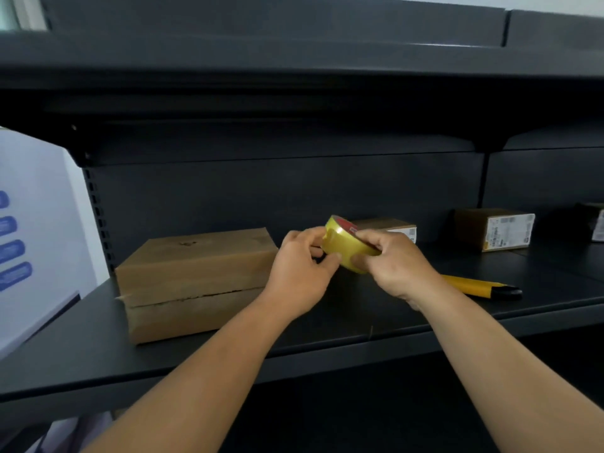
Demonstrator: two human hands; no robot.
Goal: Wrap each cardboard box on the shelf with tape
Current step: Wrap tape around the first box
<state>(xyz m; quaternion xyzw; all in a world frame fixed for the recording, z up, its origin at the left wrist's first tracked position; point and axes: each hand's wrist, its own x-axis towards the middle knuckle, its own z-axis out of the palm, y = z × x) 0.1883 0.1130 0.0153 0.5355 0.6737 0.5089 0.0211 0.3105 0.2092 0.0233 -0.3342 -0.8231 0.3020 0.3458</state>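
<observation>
A yellowish tape roll (343, 245) is held up over the dark shelf (359, 318), near its middle. My right hand (390, 261) grips the roll from the right, fingers curled round its rim. My left hand (302, 269) pinches the roll's left edge with thumb and fingertips. A large brown cardboard box (192, 282) lies on the shelf just left of my hands. A smaller labelled box (392, 225) stands behind the roll, partly hidden by it. Another labelled box (495, 228) sits further right.
A yellow utility knife (480, 286) with a black tip lies on the shelf right of my right wrist. A white panel with blue marks (32, 230) stands at the left end. An upper shelf (294, 60) overhangs. A further box edge (598, 223) shows at far right.
</observation>
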